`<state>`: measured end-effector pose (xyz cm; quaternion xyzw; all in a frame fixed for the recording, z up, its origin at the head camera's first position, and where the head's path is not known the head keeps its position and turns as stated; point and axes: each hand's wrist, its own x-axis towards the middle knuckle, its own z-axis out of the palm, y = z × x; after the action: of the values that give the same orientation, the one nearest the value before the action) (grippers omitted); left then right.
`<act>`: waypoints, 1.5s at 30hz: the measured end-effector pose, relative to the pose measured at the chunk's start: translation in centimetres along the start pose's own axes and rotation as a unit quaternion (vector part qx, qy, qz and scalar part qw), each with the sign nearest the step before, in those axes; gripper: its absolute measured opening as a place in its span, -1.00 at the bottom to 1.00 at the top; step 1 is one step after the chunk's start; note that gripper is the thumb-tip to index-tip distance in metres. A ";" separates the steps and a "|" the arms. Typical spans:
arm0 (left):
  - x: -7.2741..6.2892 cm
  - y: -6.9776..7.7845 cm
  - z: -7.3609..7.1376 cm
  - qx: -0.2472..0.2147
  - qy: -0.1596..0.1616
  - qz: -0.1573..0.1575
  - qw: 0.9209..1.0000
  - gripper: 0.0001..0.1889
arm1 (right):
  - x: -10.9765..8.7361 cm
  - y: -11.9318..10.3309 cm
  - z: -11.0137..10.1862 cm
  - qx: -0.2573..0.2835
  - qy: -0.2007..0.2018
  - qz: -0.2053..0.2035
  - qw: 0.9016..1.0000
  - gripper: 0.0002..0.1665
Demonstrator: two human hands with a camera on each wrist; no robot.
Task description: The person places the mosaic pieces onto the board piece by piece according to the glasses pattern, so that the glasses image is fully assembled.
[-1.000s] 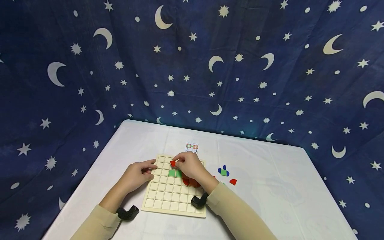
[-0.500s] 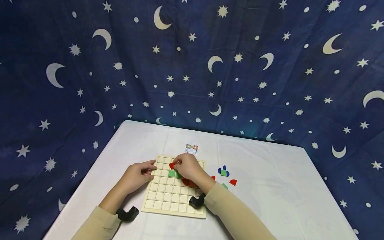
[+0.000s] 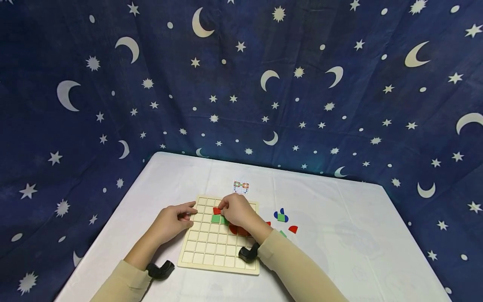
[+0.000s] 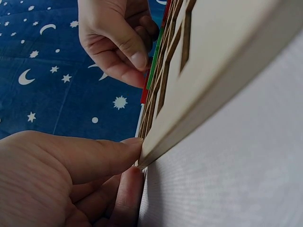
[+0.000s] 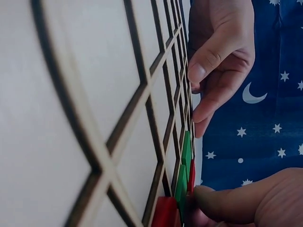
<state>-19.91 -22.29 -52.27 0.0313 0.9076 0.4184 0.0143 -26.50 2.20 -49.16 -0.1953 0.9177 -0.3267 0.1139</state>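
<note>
In the head view my right hand point(image 3: 237, 210) pinches a red tile point(image 3: 216, 211) over the upper part of a cream grid board point(image 3: 211, 247). The tile sits right behind a green square tile point(image 3: 216, 219); a second green tile point(image 3: 224, 220) lies partly under the hand. Nearer the wrist, several red pieces point(image 3: 233, 229) on the board are partly covered. My left hand point(image 3: 174, 221) rests at the board's left edge, thumb and forefinger spread apart. Its thumb point(image 4: 109, 156) touches the board's rim in the left wrist view. The right wrist view shows the red tile point(image 5: 191, 176) by the right thumb.
Behind the board lies a small printed pattern card point(image 3: 240, 186). Loose pieces lie to the right: blue ones point(image 3: 282, 210) around a green square point(image 3: 281, 217), a red quarter-circle point(image 3: 293, 229) and another green piece point(image 3: 283, 233). A star-patterned cloth point(image 3: 241, 84) hangs behind the white table point(image 3: 339, 251).
My right hand has brought the red tile slightly nearer and down, turning it until it lies against the green square. The left hand stays at the board's edge.
</note>
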 end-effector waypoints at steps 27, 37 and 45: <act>0.4 -0.1 0.3 -0.001 0.002 0.003 1.000 -0.63 | 0.6 0.2 0.5 -0.068 0.001 -0.030 0.997 -0.74; 0.5 0.0 0.6 -0.002 0.009 0.004 1.000 -0.63 | 0.8 0.6 0.4 -0.068 -0.006 -0.028 0.997 -0.77; 0.5 -0.1 0.7 -0.004 0.010 0.008 1.000 -0.64 | 0.9 1.2 0.5 -0.046 0.014 -0.028 0.998 -0.85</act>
<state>-20.37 -21.80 -52.82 0.0348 0.9058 0.4223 0.0022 -27.48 2.42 -50.36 -0.2214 0.9274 -0.2899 0.0831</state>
